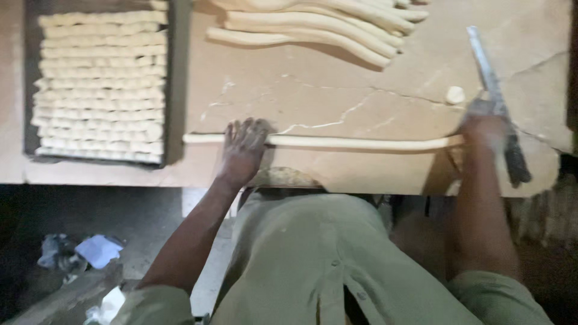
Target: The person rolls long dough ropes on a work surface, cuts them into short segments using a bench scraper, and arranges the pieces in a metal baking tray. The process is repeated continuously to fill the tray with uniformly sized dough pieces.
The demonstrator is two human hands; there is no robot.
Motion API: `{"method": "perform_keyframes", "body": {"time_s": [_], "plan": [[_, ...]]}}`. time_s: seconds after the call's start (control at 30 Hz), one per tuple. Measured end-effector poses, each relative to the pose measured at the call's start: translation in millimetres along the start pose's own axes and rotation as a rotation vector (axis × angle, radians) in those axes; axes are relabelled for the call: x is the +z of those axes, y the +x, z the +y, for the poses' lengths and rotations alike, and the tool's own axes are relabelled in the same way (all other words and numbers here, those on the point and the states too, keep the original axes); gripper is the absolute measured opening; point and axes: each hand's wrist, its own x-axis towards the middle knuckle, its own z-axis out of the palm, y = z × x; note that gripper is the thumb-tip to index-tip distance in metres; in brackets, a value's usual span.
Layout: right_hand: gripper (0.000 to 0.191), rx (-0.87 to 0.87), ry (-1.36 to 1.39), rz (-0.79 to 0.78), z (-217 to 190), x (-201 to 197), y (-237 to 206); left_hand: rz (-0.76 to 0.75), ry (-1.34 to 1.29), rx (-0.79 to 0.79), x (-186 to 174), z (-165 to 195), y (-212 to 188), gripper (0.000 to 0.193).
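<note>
I am watching the left hand [244, 146] pressing flat and open-palmed on the long thin pale dough rope [355, 142] along the cracked tan worktable's [337, 78] near edge, the right hand [486, 123] gripping a long metal blade [495, 96] at its end; steady, even pressure is looking wise.

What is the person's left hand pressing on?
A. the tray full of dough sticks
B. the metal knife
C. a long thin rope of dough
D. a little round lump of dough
C: the left hand lies flat on the long dough rope stretched across the table, away from the tray, the small dough lump and the metal blade by the right hand.
</note>
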Motion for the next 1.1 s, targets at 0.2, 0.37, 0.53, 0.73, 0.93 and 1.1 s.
{"method": "perform_keyframes", "body": {"time_s": [0.2,0.37,0.53,0.73,0.93,1.1], "plan": [[0.074,0.041,0.120,0.015,-12,-24,-49,-0.099,0.322,0.082,-81,-117,-31,0.026],[0.063,-0.346,0.589,0.020,-89,12,-167,-0.133,0.201,0.136,-112,-181,-49,0.020],[0.051,-1.160,-0.005,-0.390,-219,106,-356,-0.099,0.051,0.164,-102,-196,-47,0.037],[0.084,-1.023,-0.193,-0.820,-288,116,-436,-0.047,-0.012,0.183,-98,-201,-42,0.050],[0.088,-1.056,0.130,-0.627,-333,135,-432,-0.088,0.005,0.140,-97,-201,-41,0.035],[0.082,-0.961,0.182,-0.559,-326,139,-419,-0.119,0.057,0.126,-103,-193,-38,0.031]]}}
